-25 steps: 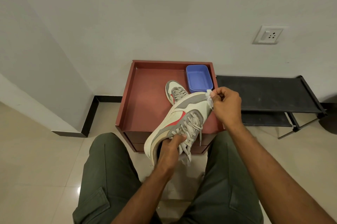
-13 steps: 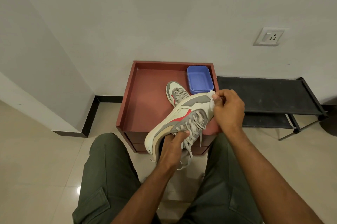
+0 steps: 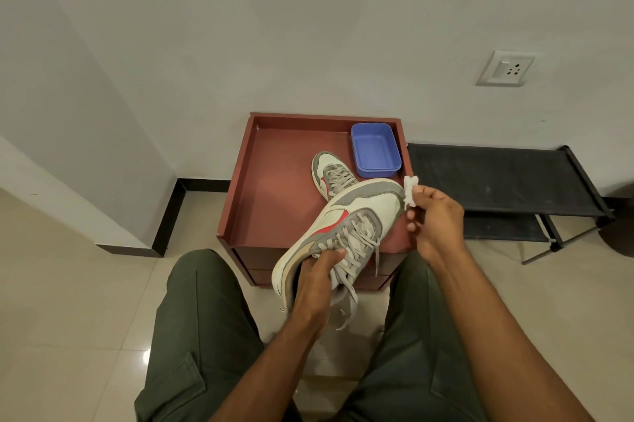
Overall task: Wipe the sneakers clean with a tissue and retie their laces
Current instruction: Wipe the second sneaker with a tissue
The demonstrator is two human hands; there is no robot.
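A white and grey sneaker (image 3: pixel 356 212) with a red swoosh is held up over my lap, toe pointing away toward the upper right. My left hand (image 3: pixel 314 284) grips it at the collar, fingers inside the opening. Its grey laces (image 3: pixel 360 250) hang loose below. My right hand (image 3: pixel 434 215) pinches a small white tissue (image 3: pixel 410 190) right beside the sneaker's toe. The second sneaker (image 3: pixel 331 174) lies on the red-brown cabinet top (image 3: pixel 274 195), partly hidden behind the held one.
A blue plastic tub (image 3: pixel 375 150) sits at the cabinet's back right corner. A low black rack (image 3: pixel 497 177) stands to the right against the wall. My knees in green trousers frame the cabinet's front. Tiled floor spreads to the left.
The tissue in my right hand has moved from the top of the toe cap round to the toe's right edge. My left hand keeps its grip on the sneaker.
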